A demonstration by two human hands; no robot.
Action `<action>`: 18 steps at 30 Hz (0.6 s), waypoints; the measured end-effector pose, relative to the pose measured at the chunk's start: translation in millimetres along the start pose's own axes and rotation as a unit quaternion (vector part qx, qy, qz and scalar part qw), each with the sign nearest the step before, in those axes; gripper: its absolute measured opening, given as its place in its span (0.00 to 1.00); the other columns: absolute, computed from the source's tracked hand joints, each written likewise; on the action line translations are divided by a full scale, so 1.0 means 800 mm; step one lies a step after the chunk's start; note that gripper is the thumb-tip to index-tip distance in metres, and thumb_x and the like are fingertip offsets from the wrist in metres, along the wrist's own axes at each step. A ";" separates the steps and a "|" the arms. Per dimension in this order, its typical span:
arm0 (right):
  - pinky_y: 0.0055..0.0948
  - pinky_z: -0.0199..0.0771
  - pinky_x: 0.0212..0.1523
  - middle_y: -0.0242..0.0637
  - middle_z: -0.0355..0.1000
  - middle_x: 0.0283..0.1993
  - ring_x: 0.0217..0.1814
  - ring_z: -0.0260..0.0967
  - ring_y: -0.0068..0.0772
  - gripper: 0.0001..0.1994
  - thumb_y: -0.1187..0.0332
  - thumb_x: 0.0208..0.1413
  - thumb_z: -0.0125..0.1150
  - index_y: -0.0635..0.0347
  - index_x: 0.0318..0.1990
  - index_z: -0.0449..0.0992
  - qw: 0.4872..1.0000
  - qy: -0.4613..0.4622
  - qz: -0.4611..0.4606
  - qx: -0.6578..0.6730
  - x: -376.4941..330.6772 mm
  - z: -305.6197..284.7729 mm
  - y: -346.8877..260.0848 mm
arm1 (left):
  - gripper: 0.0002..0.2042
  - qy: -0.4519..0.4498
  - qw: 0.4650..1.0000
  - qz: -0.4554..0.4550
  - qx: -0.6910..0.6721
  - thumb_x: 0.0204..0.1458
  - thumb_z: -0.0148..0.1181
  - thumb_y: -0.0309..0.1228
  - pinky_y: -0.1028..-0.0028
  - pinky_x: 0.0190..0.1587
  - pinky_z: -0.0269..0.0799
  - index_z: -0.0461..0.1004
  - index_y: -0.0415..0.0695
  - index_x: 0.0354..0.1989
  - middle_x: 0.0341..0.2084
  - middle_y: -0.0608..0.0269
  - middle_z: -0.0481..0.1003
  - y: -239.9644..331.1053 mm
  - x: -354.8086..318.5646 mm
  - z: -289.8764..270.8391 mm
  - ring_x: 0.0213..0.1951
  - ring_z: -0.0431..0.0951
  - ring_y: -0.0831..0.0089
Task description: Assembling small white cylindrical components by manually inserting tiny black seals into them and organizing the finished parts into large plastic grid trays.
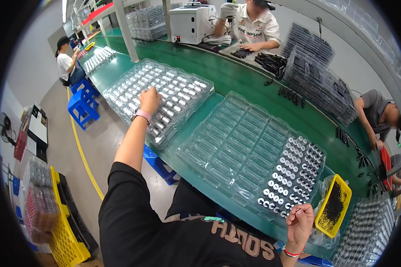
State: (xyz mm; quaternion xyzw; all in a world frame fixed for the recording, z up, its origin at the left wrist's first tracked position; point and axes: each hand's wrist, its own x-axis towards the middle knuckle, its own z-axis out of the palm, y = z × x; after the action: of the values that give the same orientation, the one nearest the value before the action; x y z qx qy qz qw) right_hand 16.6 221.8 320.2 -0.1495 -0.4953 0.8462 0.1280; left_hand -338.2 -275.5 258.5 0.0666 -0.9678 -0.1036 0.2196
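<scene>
My left hand point(149, 100) reaches over a clear plastic tray point(161, 141) filled with rows of silver metal cylinders point(168, 111). Its fingers are curled down among the cylinders, and what they grip is hidden. My right hand point(300, 222) is raised at the near right corner of a second clear tray point(205, 171). Thumb and forefinger are pinched together, with a tiny dark thing at their tips that is too small to name. Several upright cylinders with white round tops point(278, 181) fill that tray's right section; its other slots hold nothing. Beside my right hand is a yellow basket point(348, 196) of small black rings point(333, 209).
Across the green table point(182, 53), a gloved person point(254, 26) handles black parts point(272, 64). Stacked dark trays point(321, 84) stand far right, and more clear trays point(365, 231) near right. Blue stools point(82, 107) and a yellow crate point(69, 240) are on the left floor.
</scene>
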 end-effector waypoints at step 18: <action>0.21 0.65 0.17 0.45 0.69 0.25 0.18 0.62 0.26 0.04 0.82 0.48 0.47 0.64 0.31 0.67 0.999 0.011 0.038 0.036 -0.001 0.007 -0.004 | 0.07 -0.103 0.983 0.020 -0.150 0.43 0.51 0.30 0.68 0.31 0.67 0.66 0.39 0.27 0.21 0.55 0.71 0.042 0.000 -0.014 0.25 0.71 0.60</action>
State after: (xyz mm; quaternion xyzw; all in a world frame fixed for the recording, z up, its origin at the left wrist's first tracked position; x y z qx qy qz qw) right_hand 15.2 218.1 325.6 -0.1724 -0.4574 0.8658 0.1065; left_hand -336.3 -245.1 276.0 0.0023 -0.9599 -0.2492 0.1285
